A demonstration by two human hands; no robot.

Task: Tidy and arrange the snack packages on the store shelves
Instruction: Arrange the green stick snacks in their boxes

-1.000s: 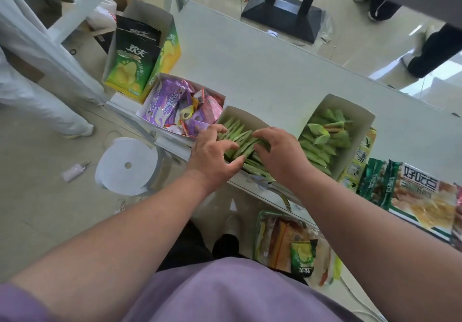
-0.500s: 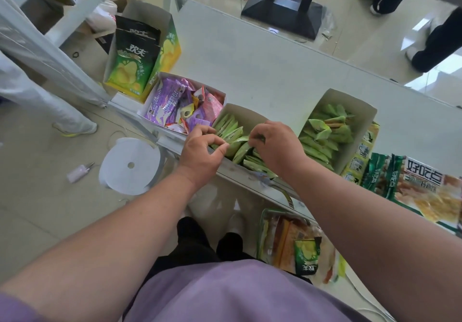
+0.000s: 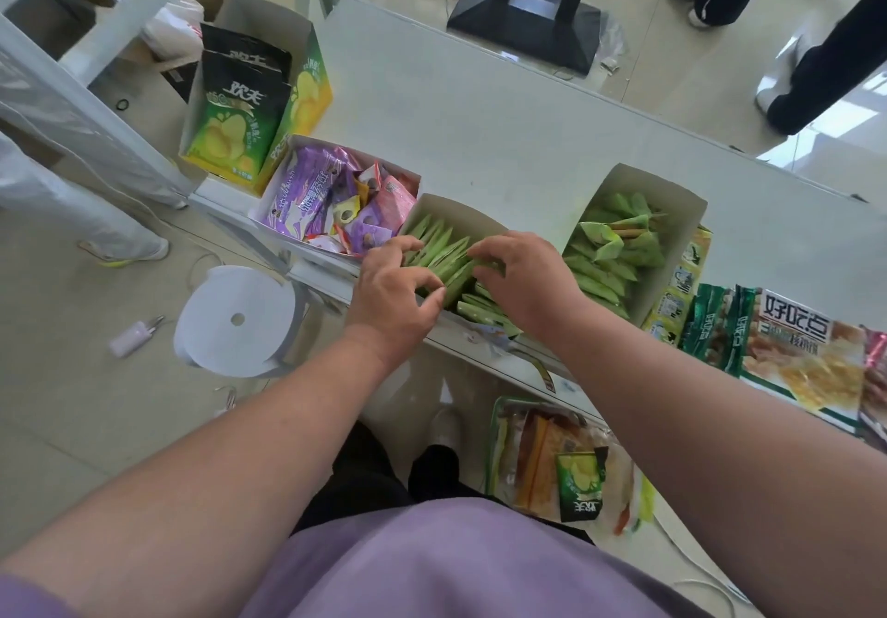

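From the head view, both my hands are in the middle cardboard box [image 3: 434, 214] on the white shelf [image 3: 504, 127]: my left hand [image 3: 391, 293] curls its thumb and fingers around a bunch of the green packets [image 3: 444, 252] standing there, while my right hand [image 3: 525, 276] pinches the tops of the neighbouring packets, its fingertips hidden among them. My wrists cover the front rows of that box, so I cannot tell how those packets lie. The purple sweets tray [image 3: 331, 204] sits just left, a second green-packet box [image 3: 629, 238] right, and the biscuit packs [image 3: 792, 353] are cut off at the frame edge.
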